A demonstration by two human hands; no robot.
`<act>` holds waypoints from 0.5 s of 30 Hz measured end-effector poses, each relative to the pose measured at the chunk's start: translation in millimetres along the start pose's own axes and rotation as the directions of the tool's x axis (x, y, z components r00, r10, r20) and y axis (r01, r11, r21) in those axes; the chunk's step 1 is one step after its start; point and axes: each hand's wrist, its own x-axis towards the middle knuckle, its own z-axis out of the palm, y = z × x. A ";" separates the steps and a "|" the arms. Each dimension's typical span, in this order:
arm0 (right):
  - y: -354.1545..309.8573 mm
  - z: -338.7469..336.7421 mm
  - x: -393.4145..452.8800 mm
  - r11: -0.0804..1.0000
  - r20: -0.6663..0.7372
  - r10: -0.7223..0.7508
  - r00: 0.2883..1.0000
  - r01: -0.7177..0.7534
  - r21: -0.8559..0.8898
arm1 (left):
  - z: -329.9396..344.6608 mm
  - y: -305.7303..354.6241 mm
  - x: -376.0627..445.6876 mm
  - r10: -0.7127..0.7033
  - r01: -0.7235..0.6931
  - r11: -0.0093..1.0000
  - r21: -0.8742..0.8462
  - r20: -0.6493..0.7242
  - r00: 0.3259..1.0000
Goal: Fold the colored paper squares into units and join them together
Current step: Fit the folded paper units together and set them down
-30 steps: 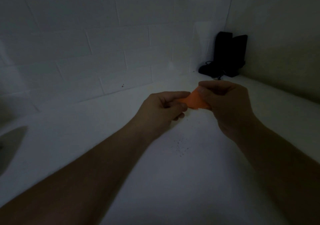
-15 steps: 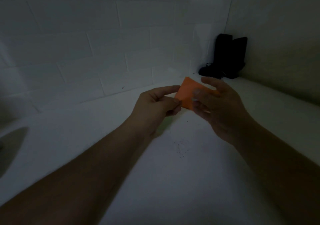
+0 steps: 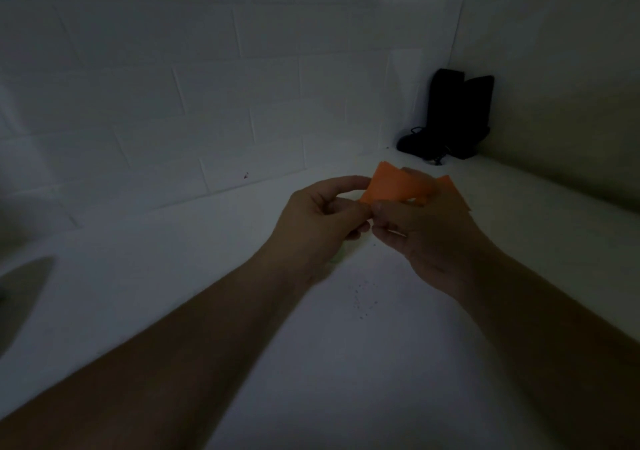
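Observation:
An orange paper square is held in the air above the white table, bent and partly folded. My left hand pinches its left lower corner between thumb and fingers. My right hand holds its right side, fingers curled round the paper, with an orange corner sticking out past the hand at the right. Much of the paper's lower part is hidden behind my fingers. The scene is very dim.
A white table fills the foreground, with small dark specks on it. A white tiled wall runs behind. Black objects stand in the far right corner. A dark rounded shape lies at the left edge.
The paper has gone from nearly hidden between both hands to raised and spread out. My right hand let its fingers open, then took hold of the paper's right side again.

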 end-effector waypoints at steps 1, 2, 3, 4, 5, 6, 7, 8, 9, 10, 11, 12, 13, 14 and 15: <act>-0.1 -0.6 0.3 1.000 0.008 0.011 1.000 -0.011 0.009 | -0.2 -0.4 0.1 0.009 -0.009 1.000 0.013 -0.001 1.000; 0.0 -1.5 0.2 1.000 0.014 0.022 1.000 -0.022 0.018 | -0.6 -0.6 0.1 0.015 -0.015 1.000 0.020 -0.001 1.000; -0.1 -1.6 -0.3 0.999 0.014 0.027 1.000 -0.027 0.021 | -0.9 -0.8 0.4 0.019 -0.019 1.000 0.023 -0.002 1.000; -0.2 -1.4 -0.6 1.000 0.011 0.025 1.000 -0.025 0.016 | -1.2 -0.4 0.2 0.021 -0.021 0.999 0.025 -0.006 1.000; -0.4 -0.8 -0.4 1.000 0.007 0.022 1.000 -0.022 0.012 | -1.6 -0.3 0.5 0.023 -0.022 0.999 0.027 -0.015 1.000; -0.5 -0.7 -0.5 1.000 0.004 0.024 1.000 -0.024 0.014 | -1.8 0.1 0.8 0.022 -0.021 0.999 0.030 -0.026 0.999; -0.8 -0.3 -0.6 0.999 -0.002 0.031 1.000 -0.031 0.023 | -2.2 0.3 1.3 0.022 -0.021 0.999 0.037 -0.036 0.999; -1.4 -0.4 -1.1 0.999 -0.011 0.038 0.999 -0.038 0.032 | -2.4 0.4 1.6 0.021 -0.019 0.999 0.044 -0.046 0.999; -2.4 -0.4 -1.4 0.999 -0.021 0.042 0.999 -0.041 0.035 | -2.8 0.3 2.1 0.021 -0.018 0.999 0.049 -0.056 0.998; -3.1 -0.8 -1.5 0.999 -0.028 0.044 0.999 -0.043 0.029 | -3.0 0.2 2.4 0.020 -0.017 0.999 0.046 -0.068 0.997; -3.9 -0.9 -1.6 0.999 -0.031 0.044 0.999 -0.043 0.021 | -3.3 -0.5 3.0 0.019 -0.016 0.999 0.040 -0.082 0.996; -4.8 -0.7 -2.3 0.999 -0.031 0.042 0.999 -0.042 0.015 | -3.4 -0.9 3.3 0.017 -0.013 0.999 0.036 -0.094 0.995; -5.8 -0.6 -2.9 0.999 -0.029 0.038 0.999 -0.038 0.014 | -3.2 -1.4 3.9 0.015 -0.011 0.999 0.040 -0.104 0.994; -6.3 -0.8 -3.0 0.999 -0.031 0.033 0.999 -0.032 0.013 | -3.2 -1.7 4.2 0.012 -0.007 0.999 0.045 -0.114 0.993; -7.0 -1.6 -3.1 1.000 -0.038 0.024 0.999 -0.024 0.010 | -3.4 -2.2 4.8 0.009 -0.003 0.999 0.047 -0.123 0.992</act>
